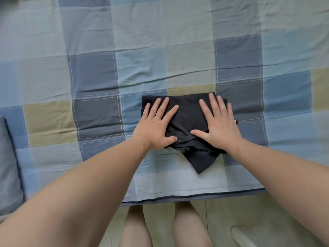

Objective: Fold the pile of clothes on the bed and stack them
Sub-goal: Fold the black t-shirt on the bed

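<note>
Both hands are pressing flat on the folded black garment [188, 114] in the head view. Left hand [156, 125] is lying palm down on the garment's left part, fingers straight and spread, thumb resting on the cloth at its near side; a ring [158, 116] is sitting on one finger. Right hand [219, 125] is lying palm down on the right part, fingers straight, thumb pointing in toward the left hand. Both hands are spread open and only pressing, not gripping. Garment is lying on the checked bed cover [92, 72], close to the bed's near edge and a bit right of its middle, with a loose pointed flap [201, 161] sticking out toward that edge. Blue cushion [8, 166] is sitting at the left edge. Person's legs [135, 227] are showing below the near edge, over pale floor [240, 211].
</note>
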A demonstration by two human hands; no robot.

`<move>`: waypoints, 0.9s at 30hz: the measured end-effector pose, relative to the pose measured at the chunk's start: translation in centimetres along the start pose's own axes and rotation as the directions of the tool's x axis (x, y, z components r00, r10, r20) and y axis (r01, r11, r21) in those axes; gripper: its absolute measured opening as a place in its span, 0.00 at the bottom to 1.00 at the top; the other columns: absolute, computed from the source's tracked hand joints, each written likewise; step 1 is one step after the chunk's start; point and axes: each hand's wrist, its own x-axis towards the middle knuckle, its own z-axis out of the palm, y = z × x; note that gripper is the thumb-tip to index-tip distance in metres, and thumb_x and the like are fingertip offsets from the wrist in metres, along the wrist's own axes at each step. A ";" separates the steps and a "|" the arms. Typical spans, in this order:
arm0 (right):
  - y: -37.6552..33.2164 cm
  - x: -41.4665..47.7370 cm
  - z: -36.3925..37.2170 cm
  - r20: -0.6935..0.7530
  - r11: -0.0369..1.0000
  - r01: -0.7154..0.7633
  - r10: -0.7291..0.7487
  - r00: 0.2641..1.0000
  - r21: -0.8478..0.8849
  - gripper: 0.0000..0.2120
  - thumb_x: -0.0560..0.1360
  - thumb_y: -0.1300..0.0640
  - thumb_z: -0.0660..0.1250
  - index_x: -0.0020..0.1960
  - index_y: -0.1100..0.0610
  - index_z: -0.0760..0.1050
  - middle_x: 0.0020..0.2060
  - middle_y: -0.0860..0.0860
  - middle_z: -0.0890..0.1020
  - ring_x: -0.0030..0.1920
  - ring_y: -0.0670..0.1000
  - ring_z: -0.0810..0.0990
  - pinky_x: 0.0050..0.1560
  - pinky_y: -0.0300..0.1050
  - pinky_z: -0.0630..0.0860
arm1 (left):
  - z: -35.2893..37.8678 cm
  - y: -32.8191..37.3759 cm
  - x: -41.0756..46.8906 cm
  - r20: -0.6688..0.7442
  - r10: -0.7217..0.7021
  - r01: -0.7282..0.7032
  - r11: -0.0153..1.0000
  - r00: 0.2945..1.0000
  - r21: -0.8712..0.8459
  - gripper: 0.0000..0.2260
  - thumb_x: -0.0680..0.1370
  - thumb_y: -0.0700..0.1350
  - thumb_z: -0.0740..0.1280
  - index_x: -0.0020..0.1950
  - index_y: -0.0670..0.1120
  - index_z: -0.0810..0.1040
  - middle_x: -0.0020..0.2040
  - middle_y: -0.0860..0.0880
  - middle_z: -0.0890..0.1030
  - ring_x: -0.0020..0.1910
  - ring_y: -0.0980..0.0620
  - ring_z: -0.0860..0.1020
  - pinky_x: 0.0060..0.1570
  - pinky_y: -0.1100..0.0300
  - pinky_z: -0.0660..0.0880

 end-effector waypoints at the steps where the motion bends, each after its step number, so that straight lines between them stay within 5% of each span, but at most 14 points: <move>1: -0.2 -0.4 -0.8 0.009 0.984 -0.123 0.123 0.992 0.131 0.52 0.70 0.23 0.58 0.82 0.48 0.39 0.81 0.54 0.39 0.80 0.59 0.40 0.78 0.61 0.44 | -0.6 0.3 -0.4 -0.032 -0.030 0.028 0.997 0.999 -0.066 0.43 0.73 0.71 0.61 0.82 0.61 0.44 0.82 0.50 0.36 0.80 0.47 0.33 0.77 0.42 0.35; 4: -0.4 -1.0 -2.0 0.161 0.681 -0.454 0.450 0.878 0.575 0.59 0.66 0.32 0.74 0.81 0.49 0.39 0.81 0.53 0.48 0.80 0.56 0.50 0.79 0.58 0.53 | -1.9 1.3 -1.6 -0.177 -0.368 0.282 0.882 0.913 -0.378 0.39 0.74 0.70 0.63 0.81 0.61 0.53 0.83 0.51 0.42 0.81 0.47 0.41 0.78 0.43 0.40; 6: 0.4 -0.9 -2.1 0.269 0.463 -0.530 0.517 0.812 0.710 0.59 0.64 0.37 0.79 0.81 0.51 0.47 0.78 0.51 0.60 0.77 0.55 0.61 0.76 0.57 0.61 | -2.5 1.5 -1.8 -0.087 -0.613 0.427 0.638 0.786 -0.641 0.41 0.74 0.64 0.69 0.81 0.57 0.52 0.83 0.50 0.48 0.80 0.45 0.54 0.77 0.44 0.53; 9: 1.9 -0.2 -2.6 0.440 0.178 -0.600 0.526 0.728 0.780 0.43 0.63 0.43 0.82 0.71 0.55 0.68 0.64 0.50 0.78 0.63 0.52 0.78 0.58 0.50 0.77 | -2.5 0.7 -2.0 0.213 -0.643 0.459 0.243 0.736 -0.854 0.43 0.73 0.55 0.76 0.80 0.50 0.54 0.75 0.50 0.68 0.69 0.48 0.72 0.65 0.54 0.69; 11: 2.4 -0.1 -3.4 0.556 0.058 -0.647 0.457 0.694 0.760 0.31 0.66 0.47 0.81 0.64 0.55 0.75 0.57 0.51 0.83 0.54 0.52 0.83 0.46 0.45 0.78 | -2.2 -0.3 -2.2 0.319 -0.599 0.526 0.206 0.734 -0.825 0.34 0.71 0.54 0.78 0.72 0.48 0.67 0.66 0.51 0.78 0.59 0.50 0.77 0.61 0.54 0.74; 14: 2.5 -0.6 -4.8 0.636 0.097 -0.706 0.360 0.682 0.702 0.23 0.68 0.51 0.80 0.60 0.55 0.80 0.54 0.51 0.85 0.53 0.53 0.83 0.51 0.48 0.79 | -2.1 -1.3 -2.9 0.380 -0.527 0.542 0.191 0.760 -0.818 0.19 0.71 0.52 0.78 0.59 0.46 0.80 0.55 0.49 0.84 0.54 0.47 0.82 0.59 0.49 0.79; 18: 0.1 -1.7 -8.6 0.606 0.141 -0.676 0.340 0.719 0.723 0.18 0.73 0.56 0.76 0.61 0.58 0.80 0.53 0.54 0.85 0.51 0.54 0.84 0.48 0.47 0.80 | -3.8 -2.0 -6.6 0.412 -0.473 0.479 0.026 0.779 -0.878 0.15 0.74 0.47 0.76 0.59 0.43 0.82 0.54 0.48 0.85 0.54 0.48 0.83 0.59 0.53 0.78; 25: -13.8 -0.1 -22.4 0.434 0.342 -0.479 0.202 0.878 0.809 0.21 0.73 0.57 0.76 0.63 0.58 0.77 0.54 0.54 0.84 0.51 0.53 0.84 0.47 0.44 0.81 | -12.8 -6.7 -20.3 0.310 -0.633 0.250 -0.185 0.709 -0.951 0.13 0.76 0.47 0.75 0.59 0.47 0.80 0.54 0.49 0.84 0.53 0.49 0.82 0.55 0.55 0.77; 27: -19.9 1.0 -26.3 0.388 0.403 -0.410 0.138 0.911 0.818 0.24 0.72 0.56 0.77 0.65 0.57 0.75 0.56 0.53 0.83 0.54 0.53 0.83 0.54 0.48 0.80 | -15.2 -8.9 -25.0 0.267 -0.707 0.151 -0.224 0.654 -0.963 0.12 0.76 0.47 0.75 0.58 0.47 0.79 0.52 0.51 0.84 0.53 0.48 0.82 0.56 0.54 0.77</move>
